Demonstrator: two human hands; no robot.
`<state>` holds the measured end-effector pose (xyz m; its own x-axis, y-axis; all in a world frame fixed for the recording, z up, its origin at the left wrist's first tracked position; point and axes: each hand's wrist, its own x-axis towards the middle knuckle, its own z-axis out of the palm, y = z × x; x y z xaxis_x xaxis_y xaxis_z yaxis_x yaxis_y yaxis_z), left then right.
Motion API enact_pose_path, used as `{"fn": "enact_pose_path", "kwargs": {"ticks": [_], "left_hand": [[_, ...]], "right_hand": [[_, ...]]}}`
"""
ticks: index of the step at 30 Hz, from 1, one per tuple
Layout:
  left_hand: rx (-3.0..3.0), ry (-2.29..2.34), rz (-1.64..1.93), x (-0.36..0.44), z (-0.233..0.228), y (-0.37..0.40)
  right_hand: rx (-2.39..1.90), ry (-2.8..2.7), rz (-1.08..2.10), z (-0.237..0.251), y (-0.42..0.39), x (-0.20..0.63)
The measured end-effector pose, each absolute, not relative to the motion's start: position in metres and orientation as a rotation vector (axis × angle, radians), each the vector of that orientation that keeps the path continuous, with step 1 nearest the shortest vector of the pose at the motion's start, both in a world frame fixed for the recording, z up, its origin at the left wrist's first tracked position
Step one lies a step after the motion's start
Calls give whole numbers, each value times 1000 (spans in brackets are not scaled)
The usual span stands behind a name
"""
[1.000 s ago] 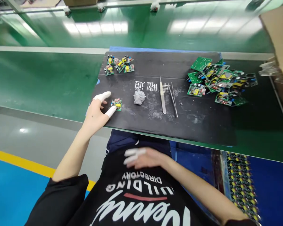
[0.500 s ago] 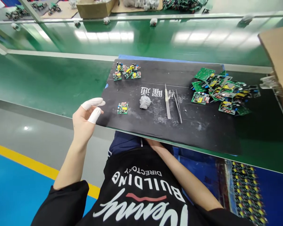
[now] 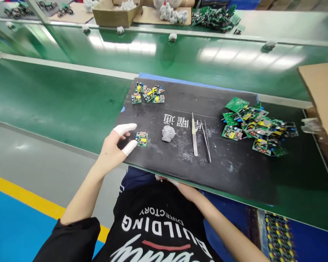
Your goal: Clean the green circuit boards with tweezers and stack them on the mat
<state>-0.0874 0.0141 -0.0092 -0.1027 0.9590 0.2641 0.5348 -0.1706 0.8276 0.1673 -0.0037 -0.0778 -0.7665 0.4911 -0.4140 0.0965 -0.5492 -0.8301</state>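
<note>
My left hand, with white finger cots on thumb and forefinger, reaches over the left edge of the black mat. Its thumb and forefinger are spread beside a small green circuit board with a yellow part; the thumb tip is very close to it, and I cannot tell whether they touch. My right hand is mostly under the table edge by my lap, its fingers hidden. A lump of grey putty lies right of the board. Farther right are a flat metal blade and tweezers.
Several circuit boards sit at the mat's far left corner. A heap of boards lies on the right, near a cardboard box. Beyond runs a green conveyor carrying putty-covered pieces. Rows of boards are below at right.
My left hand has moved right, from beyond the mat's edge to beside the single board. My right hand shows slightly more under the table edge. The view has tilted a little.
</note>
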Motion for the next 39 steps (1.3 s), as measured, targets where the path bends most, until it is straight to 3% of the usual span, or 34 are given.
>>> {"fn": "enact_pose_path", "kwargs": {"ticks": [3, 6, 10, 12, 15, 19, 23, 30, 35, 39], "left_hand": [[2008, 1672, 875, -89, -13, 22], [2137, 1664, 781, -90, -22, 30], [2175, 1653, 980, -83, -17, 41], [2208, 1571, 1119, -73, -2, 48], [2327, 1271, 1294, -46, 25, 61], [2333, 928, 1466, -7, 46, 81], [2199, 794, 1455, 12, 35, 95], [2187, 697, 1517, 3, -2, 94], [2084, 596, 1476, 4, -1, 92], [2031, 585, 1422, 6, 1, 90]], "right_hand": [[-825, -1603, 2372, -21, -12, 189], [-440, -2234, 2113, 34, -9, 207], [-834, -2365, 1139, 62, 31, 216], [-994, -2251, 928, 62, 53, 213], [-1041, -1939, 1389, 57, 75, 200], [-746, -1376, 2132, 46, 87, 185], [-585, -1081, 2318, 30, 93, 184], [-670, -1141, 2099, 9, 92, 193], [-780, -1631, 1317, 12, 82, 195], [-749, -1755, 1053, 13, 80, 194]]}}
